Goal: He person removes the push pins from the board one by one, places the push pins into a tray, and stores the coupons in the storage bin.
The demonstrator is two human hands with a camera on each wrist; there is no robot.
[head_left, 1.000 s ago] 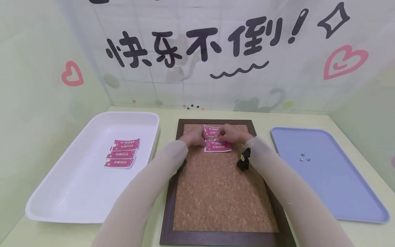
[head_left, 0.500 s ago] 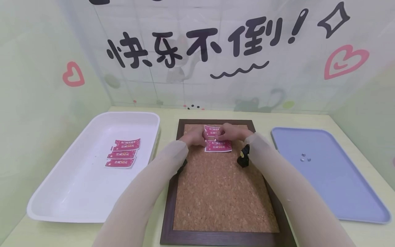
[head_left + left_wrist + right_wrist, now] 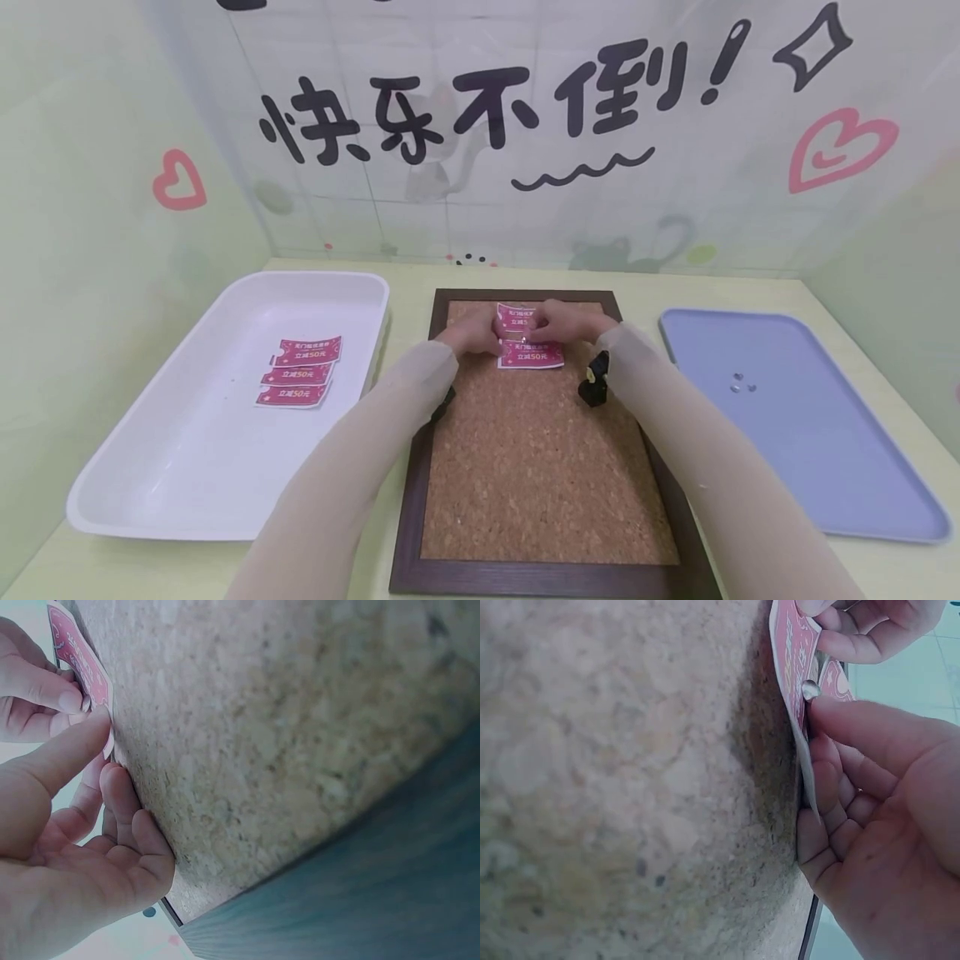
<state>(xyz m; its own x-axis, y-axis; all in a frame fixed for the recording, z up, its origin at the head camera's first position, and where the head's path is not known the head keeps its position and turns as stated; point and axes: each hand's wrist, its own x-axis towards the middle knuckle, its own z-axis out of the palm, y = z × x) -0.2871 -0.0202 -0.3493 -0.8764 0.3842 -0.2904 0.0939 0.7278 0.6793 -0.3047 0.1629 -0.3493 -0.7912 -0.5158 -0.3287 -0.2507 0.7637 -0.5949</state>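
A pink coupon (image 3: 531,358) lies near the top of the framed corkboard (image 3: 543,467), just below another pink coupon (image 3: 514,317). My left hand (image 3: 476,331) pinches the lower coupon's left edge, its thumb on the printed face in the left wrist view. A silver thumbtack (image 3: 811,690) stands at the coupon's upper part. Right against it is the thumb of my right hand (image 3: 561,323), which holds the tack at its fingertips. Other fingers of that hand (image 3: 877,832) are bent beside the coupon's lifted edge.
To the left, a white tray (image 3: 180,500) holds three overlapping pink coupons (image 3: 296,375). A blue tray (image 3: 810,450) on the right carries three small silver tacks (image 3: 738,385). A printed wall sheet (image 3: 465,217) rises behind the board.
Both hands stay at the lower coupon. The right fingertips have shifted only slightly around the thumbtack; trays and coupons stay as they were.
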